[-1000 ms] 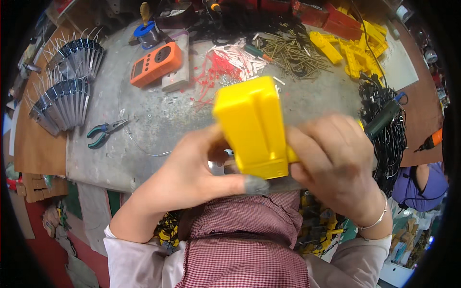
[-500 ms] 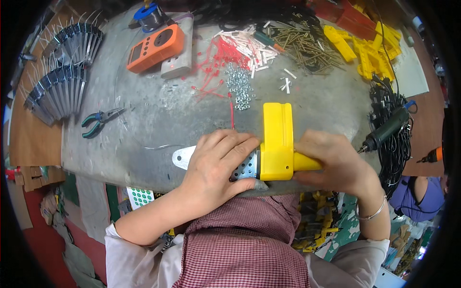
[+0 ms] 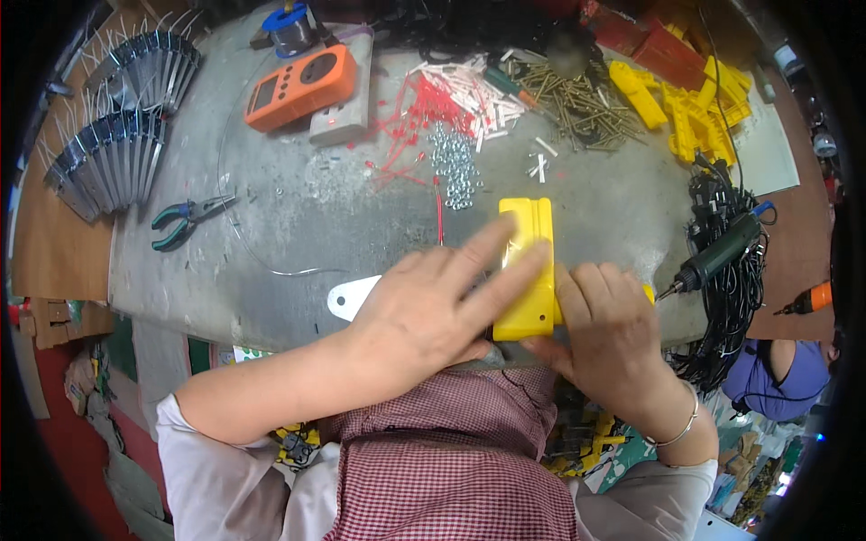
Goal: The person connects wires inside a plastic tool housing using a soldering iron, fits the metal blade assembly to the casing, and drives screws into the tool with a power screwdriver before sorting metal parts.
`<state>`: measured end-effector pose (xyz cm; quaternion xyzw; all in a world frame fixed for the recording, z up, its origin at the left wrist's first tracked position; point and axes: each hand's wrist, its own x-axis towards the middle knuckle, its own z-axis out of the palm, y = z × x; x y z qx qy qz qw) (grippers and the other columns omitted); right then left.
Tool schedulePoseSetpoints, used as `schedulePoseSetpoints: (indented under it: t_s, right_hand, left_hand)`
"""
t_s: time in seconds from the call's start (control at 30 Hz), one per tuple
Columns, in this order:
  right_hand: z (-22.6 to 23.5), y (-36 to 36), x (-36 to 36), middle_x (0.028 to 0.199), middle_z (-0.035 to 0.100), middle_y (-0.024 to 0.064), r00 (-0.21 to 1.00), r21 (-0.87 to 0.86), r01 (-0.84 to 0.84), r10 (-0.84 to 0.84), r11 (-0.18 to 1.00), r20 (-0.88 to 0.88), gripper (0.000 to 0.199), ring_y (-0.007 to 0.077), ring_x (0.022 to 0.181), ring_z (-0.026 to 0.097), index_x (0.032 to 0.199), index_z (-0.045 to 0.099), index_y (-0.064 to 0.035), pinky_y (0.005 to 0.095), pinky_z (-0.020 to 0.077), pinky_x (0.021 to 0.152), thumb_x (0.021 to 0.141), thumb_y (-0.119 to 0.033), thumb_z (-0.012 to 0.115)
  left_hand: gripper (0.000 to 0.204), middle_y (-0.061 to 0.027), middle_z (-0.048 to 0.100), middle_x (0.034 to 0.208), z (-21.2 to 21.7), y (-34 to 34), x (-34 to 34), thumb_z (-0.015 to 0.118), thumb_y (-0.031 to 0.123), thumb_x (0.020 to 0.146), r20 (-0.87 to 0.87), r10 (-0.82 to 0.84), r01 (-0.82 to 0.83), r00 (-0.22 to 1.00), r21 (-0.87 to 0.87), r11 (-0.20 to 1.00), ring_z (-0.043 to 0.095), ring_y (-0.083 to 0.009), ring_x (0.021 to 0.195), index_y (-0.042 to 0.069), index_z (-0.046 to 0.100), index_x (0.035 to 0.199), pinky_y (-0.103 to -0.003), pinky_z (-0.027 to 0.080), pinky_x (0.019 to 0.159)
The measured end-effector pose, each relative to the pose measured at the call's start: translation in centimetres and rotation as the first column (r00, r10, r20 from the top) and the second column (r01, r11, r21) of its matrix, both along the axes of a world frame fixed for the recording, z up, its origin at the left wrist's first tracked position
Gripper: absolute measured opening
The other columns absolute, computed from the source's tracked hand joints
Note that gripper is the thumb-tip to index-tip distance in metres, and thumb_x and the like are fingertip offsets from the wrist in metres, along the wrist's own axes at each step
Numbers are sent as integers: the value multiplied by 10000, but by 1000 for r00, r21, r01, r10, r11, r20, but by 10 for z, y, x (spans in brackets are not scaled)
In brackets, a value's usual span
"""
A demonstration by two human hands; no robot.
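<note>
Since a second ago the yellow plastic housing [image 3: 528, 270] has come down from in front of the chest, where both hands held it up, and now lies flat on the grey worktop [image 3: 271, 234] at its near edge, long side running away from the person

Left hand [image 3: 433, 311] lies spread over the housing's left side – fingers wide and flat, pressing on it rather than clasped round it, the fingertips reaching its top face. Right hand [image 3: 609, 338] is against the housing's right side and near end, fingers curled and narrow, the thumb tucked under the near corner; it grips the housing from that side. A white metal tab [image 3: 352, 296] sticks out just left of the housing, partly under the left hand.

Just beyond the housing lies a heap of small silver nuts [image 3: 454, 162], with red wire pieces [image 3: 419, 117] and white sleeves [image 3: 483, 95] farther on. Beyond and right of the housing sits a pile of brass screws [image 3: 577, 104], and farther right a stack of yellow plastic parts [image 3: 695, 108]. Right of the housing an electric screwdriver [image 3: 717, 257] rests on coiled black cable [image 3: 735, 298]. Well to the left of the housing are green-handled pliers [image 3: 185, 218] – and beyond those, fanned stacks of grey metal strips [image 3: 113, 158]. An orange meter [image 3: 302, 87] lies far beyond, to the left
</note>
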<state>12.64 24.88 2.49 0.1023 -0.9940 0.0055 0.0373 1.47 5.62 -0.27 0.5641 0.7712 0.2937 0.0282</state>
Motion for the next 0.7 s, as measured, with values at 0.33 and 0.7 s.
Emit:
schedulePoseSetpoints:
  t_s: [0.33, 0.7]
  right_hand:
    - [3, 70, 33, 937, 626, 122, 896, -286, 191, -286, 939, -340, 411, 302, 872, 605, 1113, 621, -25, 385, 487, 763, 807, -282, 718]
    - [-35, 171, 43, 1004, 647, 221, -31, -589, 803, -982, 85, -184, 923, 331, 905, 664, 1463, 239, -64, 407, 531, 781, 721, -306, 732]
  left_hand:
    - [942, -136, 440, 1420, 8, 24, -9, 803, 254, 567, -221, -314, 273, 923, -198, 941, 600, -246, 812, 171, 404, 1417, -364, 521, 662]
    - [1007, -167, 553, 1289, -8, 33, 6, 774, -38, 471, -20, -240, 241, 971, 30, 970, 574, -393, 1051, 36, 392, 1400, -440, 463, 917]
